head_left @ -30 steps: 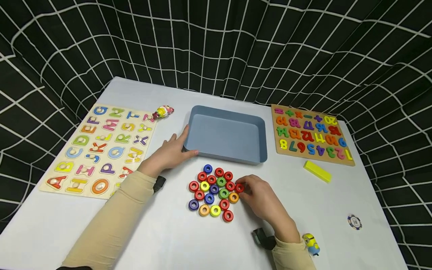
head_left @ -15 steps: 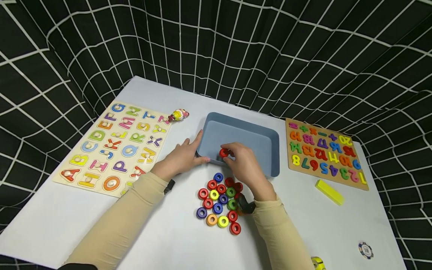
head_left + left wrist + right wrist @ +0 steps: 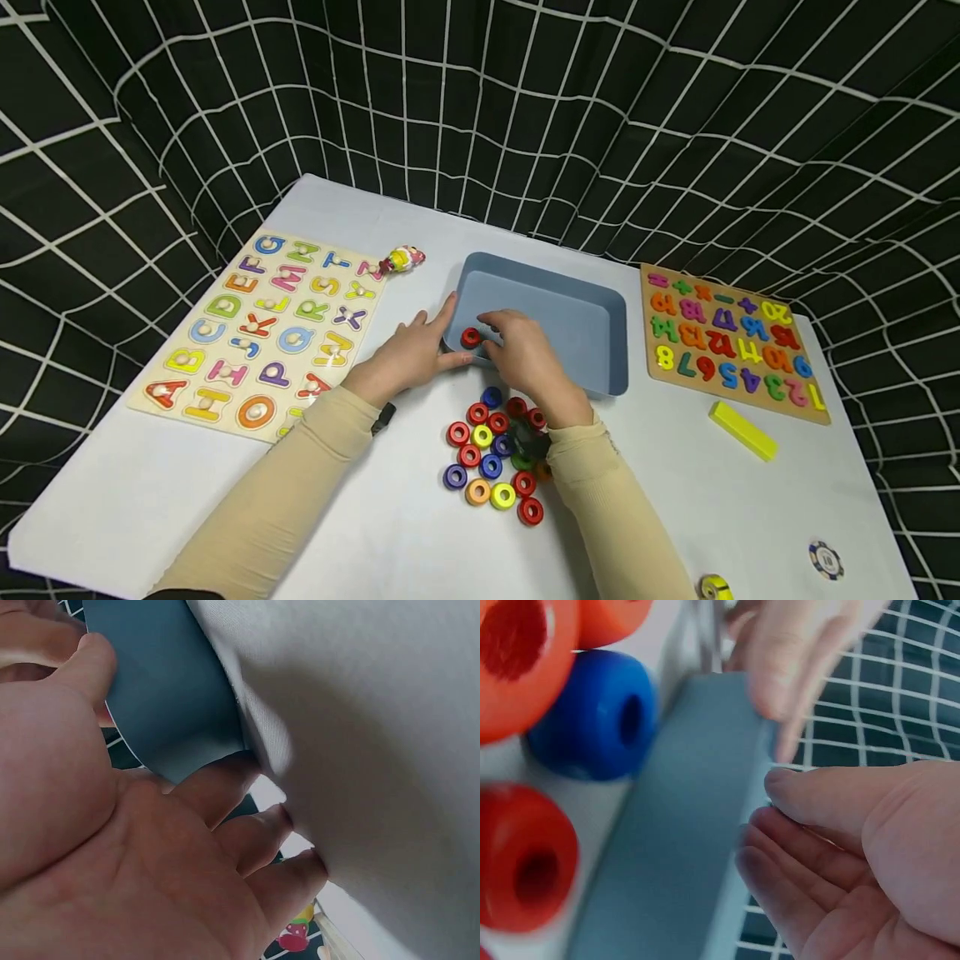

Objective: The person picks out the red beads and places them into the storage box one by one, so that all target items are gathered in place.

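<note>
A blue-grey tray (image 3: 555,333) stands in the middle of the white table. My left hand (image 3: 408,354) rests against its near left corner, fingers spread along the outside and thumb at the near rim; in the left wrist view the fingertips reach the tabletop. Over the tray's near left part is my right hand (image 3: 525,354), its thumb and fingers parted. Just left of those fingertips a red ring bead (image 3: 471,337) lies on the tray floor. In the right wrist view no bead shows between the fingers. Several ring beads, including a yellow bead (image 3: 503,496), lie before the tray, partly hidden by the right wrist.
An alphabet puzzle board (image 3: 262,333) lies at left, with a small figurine (image 3: 402,259) at its far corner. At right are a number board (image 3: 731,342), a yellow block (image 3: 742,431), a poker chip (image 3: 826,560) and a partly cut-off yellow toy (image 3: 715,587).
My right hand has carried a red bead from the group into the tray and let go of it there. My left hand stays at the tray corner; the head view has shifted.
</note>
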### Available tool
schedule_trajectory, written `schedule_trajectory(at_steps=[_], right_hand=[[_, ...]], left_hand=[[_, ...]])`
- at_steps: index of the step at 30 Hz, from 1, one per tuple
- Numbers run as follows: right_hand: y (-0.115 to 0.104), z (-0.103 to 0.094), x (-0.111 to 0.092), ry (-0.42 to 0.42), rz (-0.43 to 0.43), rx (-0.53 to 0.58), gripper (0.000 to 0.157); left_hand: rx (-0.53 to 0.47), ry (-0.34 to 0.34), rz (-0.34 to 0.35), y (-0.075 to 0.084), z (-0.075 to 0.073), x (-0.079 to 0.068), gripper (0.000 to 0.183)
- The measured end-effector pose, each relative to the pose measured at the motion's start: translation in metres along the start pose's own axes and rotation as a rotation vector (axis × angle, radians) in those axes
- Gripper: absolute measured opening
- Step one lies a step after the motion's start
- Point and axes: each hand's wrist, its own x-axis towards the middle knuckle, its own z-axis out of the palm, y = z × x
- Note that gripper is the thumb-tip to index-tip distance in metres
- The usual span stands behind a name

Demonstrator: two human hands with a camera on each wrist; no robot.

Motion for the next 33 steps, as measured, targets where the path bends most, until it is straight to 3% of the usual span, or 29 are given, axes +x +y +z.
schedule_trajectory(at_steps=[10,17,25,33], right_hand=[[0.016,-0.033,-0.063,0.143,0.073,0.097,0.035],[0.036,-0.017,-0.107,0.133,0.108,0.146,0.029],[0.052,0.010,-0.111,0.051,0.192,0.178,0.034],[0.056,0.017,-0.114,0.061,0.172,0.135,0.038]], left_hand=[[-0.018,0.000,0.007,-0.002,0.001,-0.004,0.097],[-0.016,-0.004,0.024,0.001,0.000,-0.004,0.096],[-0.019,0.005,0.029,0.002,-0.002,-0.003,0.097],[-0.007,0.002,0.034,0.004,0.002,-0.005,0.096]])
